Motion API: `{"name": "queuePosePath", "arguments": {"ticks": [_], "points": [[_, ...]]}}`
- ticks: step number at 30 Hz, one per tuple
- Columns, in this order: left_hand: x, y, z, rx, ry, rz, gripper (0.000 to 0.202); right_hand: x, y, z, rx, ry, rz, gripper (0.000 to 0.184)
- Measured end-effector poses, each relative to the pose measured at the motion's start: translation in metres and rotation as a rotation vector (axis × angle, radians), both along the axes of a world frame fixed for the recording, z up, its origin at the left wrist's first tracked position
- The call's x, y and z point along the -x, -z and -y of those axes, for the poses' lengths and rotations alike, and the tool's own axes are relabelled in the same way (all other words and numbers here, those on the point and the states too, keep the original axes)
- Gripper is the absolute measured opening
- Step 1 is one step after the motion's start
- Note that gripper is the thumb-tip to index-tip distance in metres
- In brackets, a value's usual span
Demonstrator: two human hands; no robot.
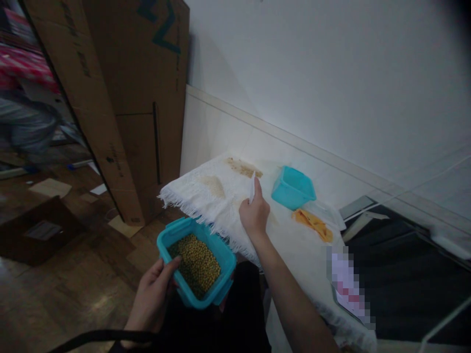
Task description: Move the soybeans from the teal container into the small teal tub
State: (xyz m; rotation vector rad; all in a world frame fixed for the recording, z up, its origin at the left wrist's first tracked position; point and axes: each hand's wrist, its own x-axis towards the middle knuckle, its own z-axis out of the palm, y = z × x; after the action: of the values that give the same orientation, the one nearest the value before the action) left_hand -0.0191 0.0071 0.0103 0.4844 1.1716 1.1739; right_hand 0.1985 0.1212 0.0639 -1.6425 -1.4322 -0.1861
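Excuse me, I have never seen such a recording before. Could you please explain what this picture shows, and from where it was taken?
There is no machine here: the hands belong to a person wearing a camera on their head. This single picture looks forward and down from there.

The left hand holds a teal container with yellowish and green grains or beans inside, in front of the surface's edge. The right hand grips a thin white piece, perhaps a card, above the fringed white cloth.

On the cloth lie a pale patch and a brownish patch, both apparently loose grains. A second teal container stands farther right, with a crumpled orange item near it.
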Motion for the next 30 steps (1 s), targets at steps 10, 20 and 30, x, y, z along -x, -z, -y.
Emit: {"name": "queuePosePath", "arguments": {"ticks": [10,20,30], "points": [[0.000,0.001,0.002,-0.006,0.020,0.068,0.022,0.038,0.001,-0.055,0.027,-0.105,0.040,0.066],[0.000,0.004,0.001,-0.015,0.038,0.047,0.018,0.018,-0.029,-0.076,-0.047,-0.102,-0.093,0.063],[-0.001,0.006,0.001,-0.004,0.032,0.048,0.018,-0.067,-0.008,0.016,0.307,-0.551,-0.792,0.039]]}}
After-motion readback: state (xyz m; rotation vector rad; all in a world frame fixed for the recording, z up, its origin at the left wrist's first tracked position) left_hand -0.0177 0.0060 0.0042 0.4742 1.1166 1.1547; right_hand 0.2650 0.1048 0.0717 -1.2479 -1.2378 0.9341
